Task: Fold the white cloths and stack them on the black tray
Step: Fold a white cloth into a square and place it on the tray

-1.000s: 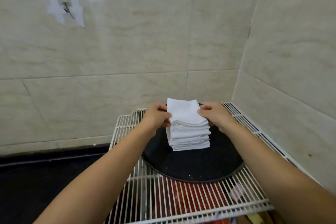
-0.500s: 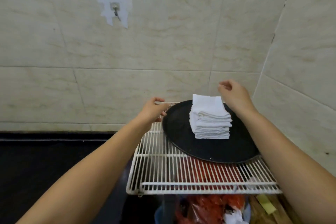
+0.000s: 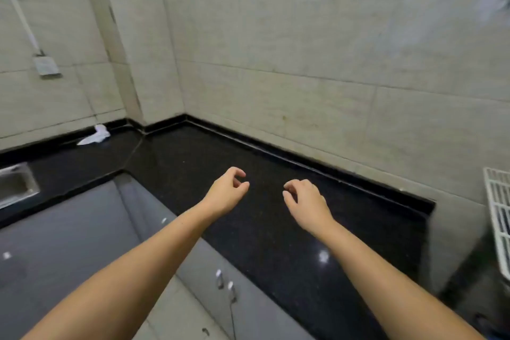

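Both hands hang over a black, speckled stone counter [image 3: 276,229] with nothing in them. The left hand [image 3: 226,193] has its fingers loosely curled, thumb and forefinger tips close together but pinching nothing. The right hand [image 3: 305,203] sits just beside it, palm down, fingers relaxed and bent a little at the knuckles. The two hands are near each other with a gap of bare counter between them, and both bare forearms reach in from the lower edge of the view.

Far to the left of the left hand, well apart from it, a crumpled white cloth [image 3: 95,138] lies on the counter against the wall's dark skirting — the only cloth in view. Further left still, at the edge of the view, shows the corner of a shiny metal sink [image 3: 16,188] set into the counter. Well to the right of the right hand, a white wire rack [image 3: 498,207] pokes in at the frame edge; only its near corner shows, and the black tray and the folded stack cannot be seen here.

Below the left forearm run grey cabinet fronts [image 3: 82,229] with small metal handles [image 3: 225,280]. Beyond the hands rise walls of pale beige tile [image 3: 303,50], meeting in a corner above and to the left of the left hand — a white wall socket [image 3: 46,66] with a cable conduit above it sits on the far-left wall.
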Demonstrator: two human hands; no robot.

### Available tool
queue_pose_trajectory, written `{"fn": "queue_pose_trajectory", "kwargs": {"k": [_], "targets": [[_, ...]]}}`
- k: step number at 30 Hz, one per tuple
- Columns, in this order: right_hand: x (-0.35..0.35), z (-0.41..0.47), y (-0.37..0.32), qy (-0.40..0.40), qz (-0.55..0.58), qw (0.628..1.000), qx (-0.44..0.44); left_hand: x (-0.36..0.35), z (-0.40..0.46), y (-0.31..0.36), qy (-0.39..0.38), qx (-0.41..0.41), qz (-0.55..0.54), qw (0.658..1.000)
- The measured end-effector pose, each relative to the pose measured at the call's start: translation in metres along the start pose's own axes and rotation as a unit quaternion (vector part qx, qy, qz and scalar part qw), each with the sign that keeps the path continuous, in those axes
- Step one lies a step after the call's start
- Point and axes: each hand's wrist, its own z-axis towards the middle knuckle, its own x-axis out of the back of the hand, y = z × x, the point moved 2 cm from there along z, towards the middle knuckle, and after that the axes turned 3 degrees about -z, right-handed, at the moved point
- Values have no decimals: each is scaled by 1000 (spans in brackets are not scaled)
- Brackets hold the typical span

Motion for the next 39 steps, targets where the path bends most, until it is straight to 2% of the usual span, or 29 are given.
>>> {"fn": "queue_pose_trajectory", "kwargs": {"k": [3,9,15,22,32,39], "targets": [[-69,4,-66,-47,-31,997,55,60,-22,-69,39,34,71,996],[-177,19,-159,-123,-71,977,157,139,-49,-185,110,144,54,982],[-257,70,-223,-162,-91,958,218,191,-10,-264,128,171,87,973],[-348,166,-288,-227,-94,937,249,248,70,-348,73,199,179,961],[-463,291,-404,-247,-116,916,295,366,166,-447,120,236,197,944],[-544,375,-484,-255,-117,925,258,451,247,-528,83,227,207,948]]}}
